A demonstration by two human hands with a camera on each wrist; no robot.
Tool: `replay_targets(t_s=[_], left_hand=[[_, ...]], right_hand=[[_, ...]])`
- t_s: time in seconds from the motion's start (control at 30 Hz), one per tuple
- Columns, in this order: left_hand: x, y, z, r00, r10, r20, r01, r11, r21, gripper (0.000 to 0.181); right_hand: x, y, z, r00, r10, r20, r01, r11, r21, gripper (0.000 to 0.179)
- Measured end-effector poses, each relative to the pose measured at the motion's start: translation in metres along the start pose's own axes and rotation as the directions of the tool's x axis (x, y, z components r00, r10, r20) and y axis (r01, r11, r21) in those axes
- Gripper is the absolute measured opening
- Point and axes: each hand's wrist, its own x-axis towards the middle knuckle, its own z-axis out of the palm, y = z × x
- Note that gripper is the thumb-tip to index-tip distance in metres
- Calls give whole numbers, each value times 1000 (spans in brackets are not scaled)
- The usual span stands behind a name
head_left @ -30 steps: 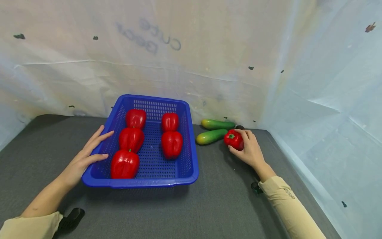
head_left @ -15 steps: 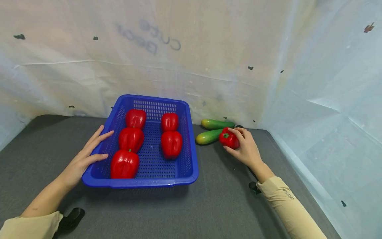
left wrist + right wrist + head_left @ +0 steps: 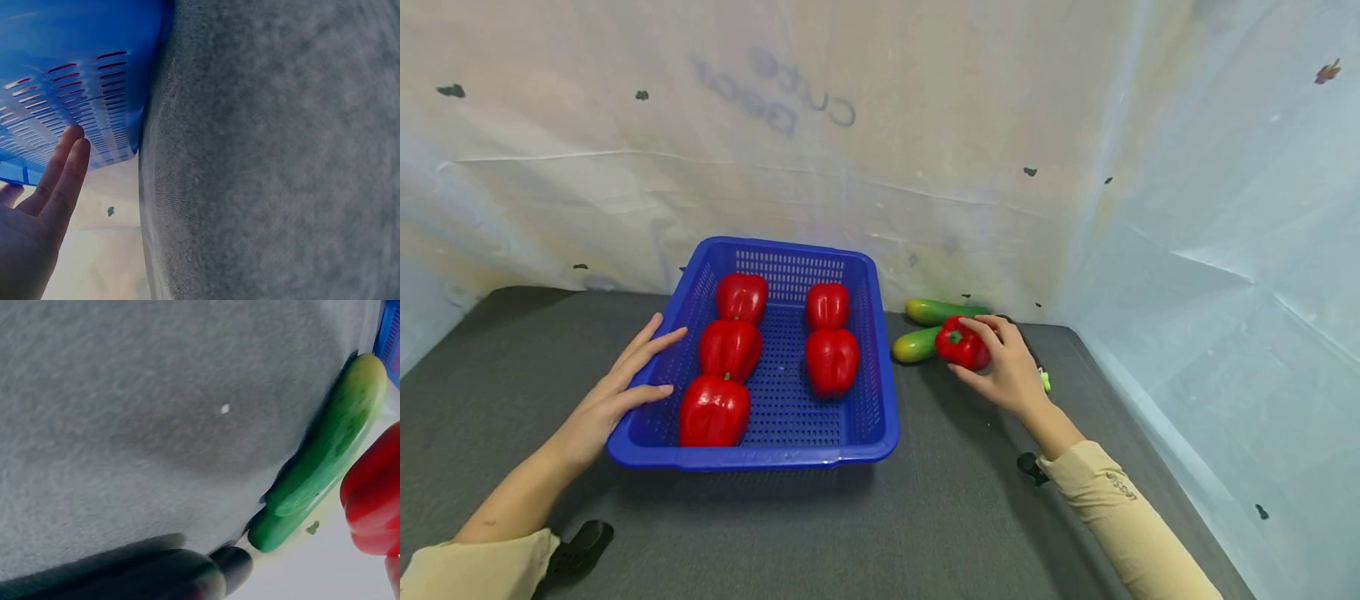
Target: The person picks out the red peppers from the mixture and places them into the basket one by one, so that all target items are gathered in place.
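Observation:
A red bell pepper (image 3: 962, 343) is gripped between the thumb and fingers of my right hand (image 3: 1011, 371), right of the basket. In the right wrist view this bell pepper (image 3: 378, 494) appears at the right edge, above the table. My left hand (image 3: 598, 417) rests on the left rim of a blue perforated basket (image 3: 752, 458), fingers extended. In the left wrist view, two straight fingers (image 3: 65, 172) lie against the basket's outer wall (image 3: 81, 37). Inside the basket, several red bell peppers (image 3: 730, 350) stand in two rows, left and right, with bare floor between.
Two green cucumbers with yellowish ends (image 3: 917, 344) lie right of the basket, near the back wall sheet (image 3: 925, 208). Dark purple eggplants (image 3: 150, 581) lie beyond them, mostly hidden by my right hand in the head view. A grey cloth (image 3: 925, 517) covers the table.
My right hand has carried the bell pepper leftward toward the basket, now in front of the cucumbers. A green eggplant tip has come into sight behind the hand. My left hand stays put.

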Motion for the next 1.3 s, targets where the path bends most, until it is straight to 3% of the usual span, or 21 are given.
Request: replay_targets(t_s=[0.57,1.3], left_hand=[[0,-2,1,1000,15,-2,-15,1000,-2,59],[0,-1,0,1000,10,-1,-10,1000,-13,59]], right_hand=[[10,-22,0,996,-81,-41,83,996,29,69],[31,-63,-15,984,-158,-87,166,981,103,69]])
